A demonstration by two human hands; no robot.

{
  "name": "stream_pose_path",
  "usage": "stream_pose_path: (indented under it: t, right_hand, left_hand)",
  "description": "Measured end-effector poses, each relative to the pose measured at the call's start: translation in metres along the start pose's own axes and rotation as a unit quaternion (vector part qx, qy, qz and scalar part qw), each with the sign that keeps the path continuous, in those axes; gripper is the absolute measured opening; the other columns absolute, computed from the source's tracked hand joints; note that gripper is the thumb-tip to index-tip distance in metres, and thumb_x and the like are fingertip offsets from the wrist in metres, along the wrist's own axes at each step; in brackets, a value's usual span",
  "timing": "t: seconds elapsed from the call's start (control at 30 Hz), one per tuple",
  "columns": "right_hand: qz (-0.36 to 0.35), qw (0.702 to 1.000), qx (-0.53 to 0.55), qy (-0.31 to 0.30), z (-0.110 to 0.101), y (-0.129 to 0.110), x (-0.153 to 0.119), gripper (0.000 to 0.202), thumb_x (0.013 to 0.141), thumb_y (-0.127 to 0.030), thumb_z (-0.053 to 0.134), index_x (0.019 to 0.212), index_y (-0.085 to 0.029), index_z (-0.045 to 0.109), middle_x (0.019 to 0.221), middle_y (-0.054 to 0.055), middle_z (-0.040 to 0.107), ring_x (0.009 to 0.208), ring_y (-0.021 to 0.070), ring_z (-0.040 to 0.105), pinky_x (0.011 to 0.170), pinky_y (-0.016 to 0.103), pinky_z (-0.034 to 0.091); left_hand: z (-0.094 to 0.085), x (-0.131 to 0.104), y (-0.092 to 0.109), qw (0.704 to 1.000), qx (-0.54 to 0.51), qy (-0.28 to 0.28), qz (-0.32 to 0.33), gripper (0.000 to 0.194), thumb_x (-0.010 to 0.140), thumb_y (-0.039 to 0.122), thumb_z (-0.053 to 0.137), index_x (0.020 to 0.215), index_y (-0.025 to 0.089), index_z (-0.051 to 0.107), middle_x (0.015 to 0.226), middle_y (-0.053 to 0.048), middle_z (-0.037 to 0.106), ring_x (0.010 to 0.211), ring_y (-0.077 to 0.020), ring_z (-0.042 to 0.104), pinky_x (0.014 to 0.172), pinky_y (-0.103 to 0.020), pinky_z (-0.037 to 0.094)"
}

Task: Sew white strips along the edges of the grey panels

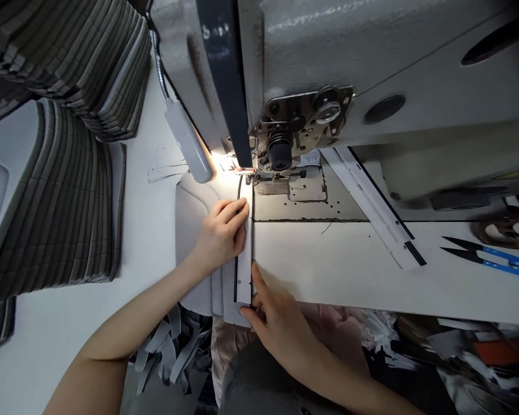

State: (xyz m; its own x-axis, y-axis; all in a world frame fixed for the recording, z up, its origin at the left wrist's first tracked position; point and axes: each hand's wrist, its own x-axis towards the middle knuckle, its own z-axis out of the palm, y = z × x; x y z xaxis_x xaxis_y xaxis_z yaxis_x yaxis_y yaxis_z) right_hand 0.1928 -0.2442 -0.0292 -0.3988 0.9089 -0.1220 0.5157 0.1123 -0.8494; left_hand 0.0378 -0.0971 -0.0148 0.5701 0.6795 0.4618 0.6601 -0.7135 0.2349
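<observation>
1. Two bare hands show in the head view: the left hand (219,235) rests on a long, narrow white strip with black edging (244,259), its grip open.
2. The right hand (281,325) touches the strip's near end; whether its grip pinches, I cannot tell.
3. The strip lies along the right side of a padded light-grey fabric piece (191,219), its far end at a grey metal sewing machine (311,52).
4. Blue-handled metal snips (507,261) lie right on the white desk (328,259).

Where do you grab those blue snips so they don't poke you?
By the blue handles, probably coming from the near right side, thumb on one and fingers on the other. The snips lie flat, their dark, pointed blades parted and facing left, so that end is best avoided. Brown loops lie just beyond.
</observation>
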Motion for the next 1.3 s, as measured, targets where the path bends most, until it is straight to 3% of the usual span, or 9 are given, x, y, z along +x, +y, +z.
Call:
stream_pose_path:
  t: [0.13, 0.23, 0.6, 0.73, 0.97, 1.3]
  right_hand:
    - [0.051, 0.998, 0.012, -0.023, -0.012, -0.009, 0.014, 0.075, 0.09, -0.013, 0.059, 0.157, -0.003, 0.025, 0.067, 0.001, 0.066, 0.056, 0.0182, 0.059, 0.058, 0.032, 0.051]
    - [0.074, 0.997, 0.016, -0.034, -0.02, -0.013, 0.023, 0.073, 0.09, -0.013, 0.059, 0.155, 0.001, 0.028, 0.067, 0.002, 0.067, 0.056, 0.0183, 0.061, 0.061, 0.032, 0.052]
    - [0.084, 0.996, 0.039, 0.015, -0.034, -0.013, 0.048, 0.066, 0.087, -0.015, 0.059, 0.149, -0.003, 0.04, 0.062, -0.002, 0.067, 0.052, 0.0149, 0.058, 0.059, 0.028, 0.05]
    - [0.081, 0.996, 0.024, 0.024, -0.036, -0.011, 0.054, 0.066, 0.086, -0.013, 0.059, 0.149, -0.003, 0.041, 0.064, 0.0, 0.068, 0.053, 0.0159, 0.06, 0.061, 0.029, 0.051]
    - [0.099, 0.993, 0.046, 0.034, -0.043, -0.009, 0.069, 0.08, 0.083, -0.01, 0.062, 0.155, -0.004, 0.028, 0.061, -0.003, 0.066, 0.055, 0.0178, 0.065, 0.059, 0.029, 0.051]
    - [0.102, 0.994, 0.021, 0.044, -0.061, -0.009, 0.093, 0.074, 0.082, -0.007, 0.066, 0.148, -0.011, 0.034, 0.063, -0.005, 0.069, 0.058, 0.0182, 0.067, 0.066, 0.03, 0.05]
  left_hand:
    - [0.003, 0.007, -0.007, 1.0, 0.0, 0.001, 0.0, 0.037, 0.088, 0.006, 0.05, 0.122, 0.013, 0.063, 0.122, -0.014, 0.068, 0.107, -0.0263, 0.059, 0.093, -0.045, 0.057]
    - [0.004, 0.011, -0.011, 1.0, -0.003, -0.006, -0.004, 0.037, 0.089, 0.006, 0.049, 0.122, 0.014, 0.063, 0.122, -0.013, 0.068, 0.108, -0.0262, 0.059, 0.095, -0.047, 0.057]
    - [0.0, 0.007, -0.007, 1.0, -0.021, -0.016, -0.016, 0.035, 0.091, 0.008, 0.048, 0.122, 0.016, 0.064, 0.122, -0.013, 0.068, 0.109, -0.0259, 0.06, 0.094, -0.046, 0.057]
    - [0.003, 0.014, -0.015, 0.999, -0.019, -0.021, -0.015, 0.034, 0.092, 0.009, 0.047, 0.119, 0.017, 0.065, 0.119, -0.013, 0.069, 0.108, -0.0252, 0.061, 0.095, -0.047, 0.056]
    - [0.004, 0.017, -0.019, 1.0, -0.007, -0.015, 0.011, 0.031, 0.094, 0.01, 0.047, 0.119, 0.015, 0.064, 0.117, -0.013, 0.069, 0.107, -0.0248, 0.061, 0.095, -0.045, 0.056]
    - [0.001, 0.007, -0.014, 1.0, -0.009, -0.005, 0.011, 0.027, 0.096, 0.014, 0.051, 0.119, 0.017, 0.065, 0.117, -0.011, 0.07, 0.106, -0.0235, 0.062, 0.091, -0.042, 0.057]
